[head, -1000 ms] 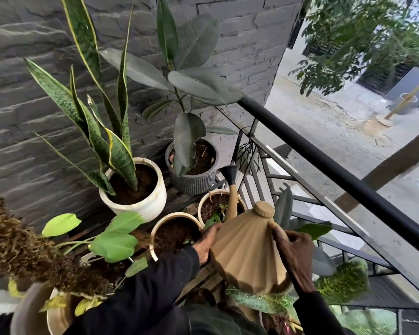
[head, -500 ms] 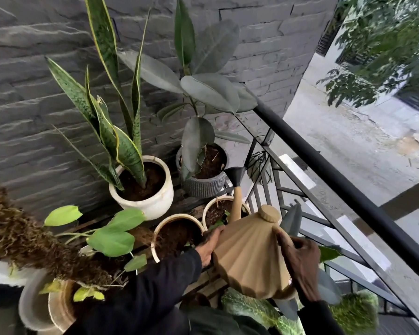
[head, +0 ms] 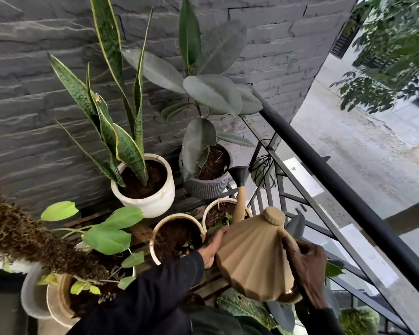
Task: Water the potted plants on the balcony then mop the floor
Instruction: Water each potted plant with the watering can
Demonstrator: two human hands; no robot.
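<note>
A tan ribbed watering can [head: 254,257] is tipped forward, its black rose [head: 239,175] up beside the grey ribbed pot [head: 207,187] of the rubber plant [head: 211,93]. My right hand [head: 305,264] grips the can's handle side. My left hand [head: 212,245] presses flat against the can's left wall. The spout passes over a small cream pot [head: 212,209]. A second cream pot [head: 155,238] sits left of it. A snake plant [head: 111,112] stands in a white pot [head: 150,201].
A dark stone wall [head: 34,93] backs the plants. A black metal railing [head: 348,197] runs diagonally on the right, with the street below. A mossy pole [head: 22,235] and a leafy plant in pale pots [head: 56,305] fill the lower left.
The view has shifted so the plants sit more to the right and lower. The watering can's spout has lifted slightly toward the grey pot; both hands keep their hold.
</note>
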